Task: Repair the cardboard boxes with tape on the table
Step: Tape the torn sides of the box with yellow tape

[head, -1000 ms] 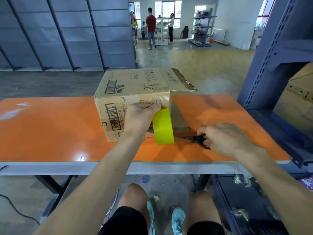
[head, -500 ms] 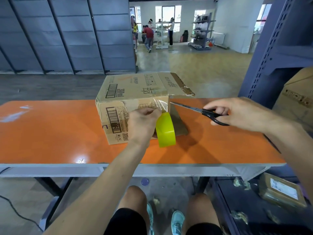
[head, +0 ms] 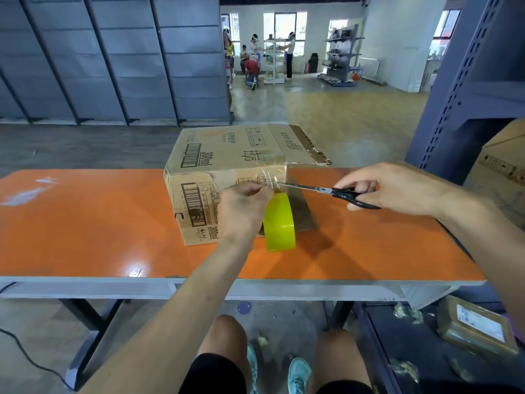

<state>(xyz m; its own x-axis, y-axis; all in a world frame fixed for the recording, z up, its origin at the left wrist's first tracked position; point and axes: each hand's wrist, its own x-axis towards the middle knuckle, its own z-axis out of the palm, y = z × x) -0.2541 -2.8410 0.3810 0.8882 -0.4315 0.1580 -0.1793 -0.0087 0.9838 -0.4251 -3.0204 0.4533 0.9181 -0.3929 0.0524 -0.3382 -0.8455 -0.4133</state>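
There's the cardboard box (head: 227, 155), flat on the orange table (head: 85, 223), barcodes and "300ml" printed on its top and front. Its right end is open. One flap (head: 301, 146) sticks out level with the top, ragged old tape along its edge; another lies down on the tabletop. The yellow-green roll of tape (head: 279, 226) is upright on edge at the box's front right corner, held by the left hand (head: 241, 211). A clear strip (head: 270, 177) runs from it up onto the box. The scissors (head: 326, 190), gripped in the right hand (head: 397, 186), have their tips right at that strip.
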